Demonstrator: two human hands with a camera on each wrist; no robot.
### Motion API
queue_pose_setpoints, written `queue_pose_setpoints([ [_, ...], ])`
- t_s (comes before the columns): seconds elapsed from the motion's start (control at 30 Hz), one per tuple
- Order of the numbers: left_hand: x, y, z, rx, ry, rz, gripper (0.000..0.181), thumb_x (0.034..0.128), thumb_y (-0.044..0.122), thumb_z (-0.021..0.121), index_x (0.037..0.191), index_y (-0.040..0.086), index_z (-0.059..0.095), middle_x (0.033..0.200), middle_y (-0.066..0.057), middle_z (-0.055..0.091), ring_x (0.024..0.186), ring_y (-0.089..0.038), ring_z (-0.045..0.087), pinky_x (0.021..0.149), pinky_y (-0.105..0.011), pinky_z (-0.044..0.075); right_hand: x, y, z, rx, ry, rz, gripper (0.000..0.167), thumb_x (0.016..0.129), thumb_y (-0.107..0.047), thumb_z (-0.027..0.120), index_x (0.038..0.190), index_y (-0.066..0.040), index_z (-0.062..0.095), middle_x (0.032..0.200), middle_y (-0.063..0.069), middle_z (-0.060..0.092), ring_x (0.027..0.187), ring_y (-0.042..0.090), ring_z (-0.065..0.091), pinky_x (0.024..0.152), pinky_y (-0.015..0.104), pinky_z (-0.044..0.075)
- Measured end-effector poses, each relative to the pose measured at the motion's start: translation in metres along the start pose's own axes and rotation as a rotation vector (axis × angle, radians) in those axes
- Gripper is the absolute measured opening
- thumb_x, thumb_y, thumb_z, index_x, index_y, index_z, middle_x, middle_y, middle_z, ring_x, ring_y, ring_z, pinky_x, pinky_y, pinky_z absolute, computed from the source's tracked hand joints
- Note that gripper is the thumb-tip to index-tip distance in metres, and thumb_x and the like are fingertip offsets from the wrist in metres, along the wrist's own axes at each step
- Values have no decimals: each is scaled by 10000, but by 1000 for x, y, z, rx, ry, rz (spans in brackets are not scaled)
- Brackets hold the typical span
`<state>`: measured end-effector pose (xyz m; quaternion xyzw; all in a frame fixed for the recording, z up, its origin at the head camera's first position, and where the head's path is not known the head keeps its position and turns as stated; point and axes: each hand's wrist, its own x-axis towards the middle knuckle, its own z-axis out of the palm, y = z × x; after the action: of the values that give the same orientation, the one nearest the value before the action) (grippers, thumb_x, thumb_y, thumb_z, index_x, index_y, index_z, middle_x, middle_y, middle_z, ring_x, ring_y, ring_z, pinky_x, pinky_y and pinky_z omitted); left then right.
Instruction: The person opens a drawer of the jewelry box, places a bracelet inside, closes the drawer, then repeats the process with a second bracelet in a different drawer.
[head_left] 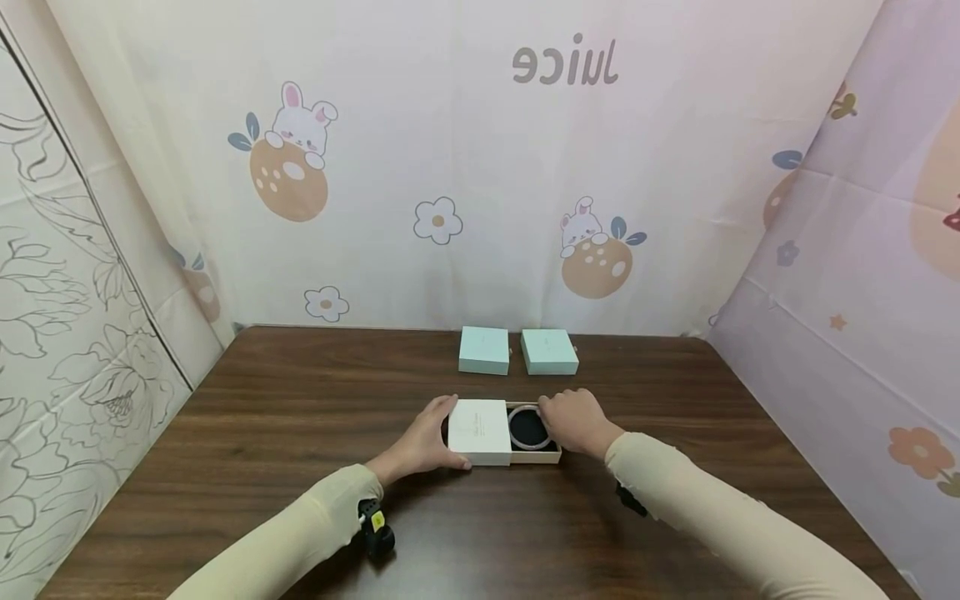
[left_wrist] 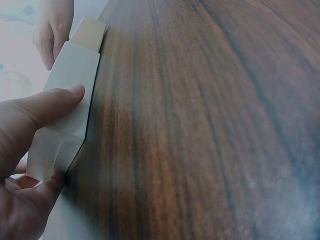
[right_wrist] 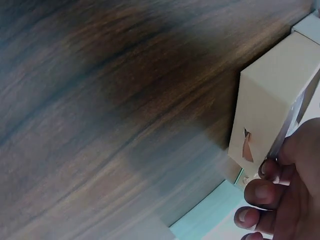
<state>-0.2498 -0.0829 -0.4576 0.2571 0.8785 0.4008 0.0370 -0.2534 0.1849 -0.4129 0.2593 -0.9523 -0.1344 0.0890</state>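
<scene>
A white slide-out box (head_left: pixel 477 432) lies on the table, its cream drawer (head_left: pixel 536 457) pulled partway out to the right. Inside the drawer, a pale ring-shaped bangle (head_left: pixel 513 435) rests against a black lining. My left hand (head_left: pixel 422 442) grips the white sleeve from its left end; in the left wrist view the thumb (left_wrist: pixel 62 102) presses one long side. At the drawer's right end, my right hand (head_left: pixel 576 419) has curled fingers at the bangle's edge and appears to pinch it. A small ribbon tab (right_wrist: pixel 247 147) on the drawer's end hangs free of the fingers.
Two closed mint-green boxes, a left one (head_left: pixel 483 350) and a right one (head_left: pixel 550 352), stand behind the white box near the table's back edge. A printed curtain (head_left: pixel 375 167) hangs behind the brown wooden table (head_left: pixel 300 400), with more fabric at both sides.
</scene>
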Motion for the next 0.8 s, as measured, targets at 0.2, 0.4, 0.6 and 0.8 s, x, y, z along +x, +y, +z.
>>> queue_pose_setpoints([
  [0.2,1,0,-1,13,-3,-2,1087,640,231,901,1462,-78,260,1450,-241,314,1282,-383,380,990,-490,370,0,-2,0,-173,49,-75,279,926,-205,598,680,-91,529,555,24,500,493,187,476,475,312,394],
  [0.4,1,1,-2,9,-3,-11,1091,638,231,902,1467,-67,259,1454,-232,312,1285,-375,379,996,-483,366,4,-3,3,-294,23,-107,216,854,-236,679,737,-66,615,610,51,568,547,199,516,525,322,411],
  [0.6,0,1,-2,-4,-7,-22,1087,647,237,898,1477,-46,255,1467,-218,301,1295,-365,369,1002,-478,361,6,-6,2,-372,12,-119,207,849,-259,678,753,-77,652,618,58,583,557,197,524,546,327,423],
  [0.8,-1,1,-1,-2,-9,-14,1087,649,234,895,1476,-50,251,1465,-225,300,1298,-369,365,1002,-483,359,5,-7,0,-389,26,-126,202,845,-239,683,708,-94,648,588,52,571,543,189,515,537,318,420],
])
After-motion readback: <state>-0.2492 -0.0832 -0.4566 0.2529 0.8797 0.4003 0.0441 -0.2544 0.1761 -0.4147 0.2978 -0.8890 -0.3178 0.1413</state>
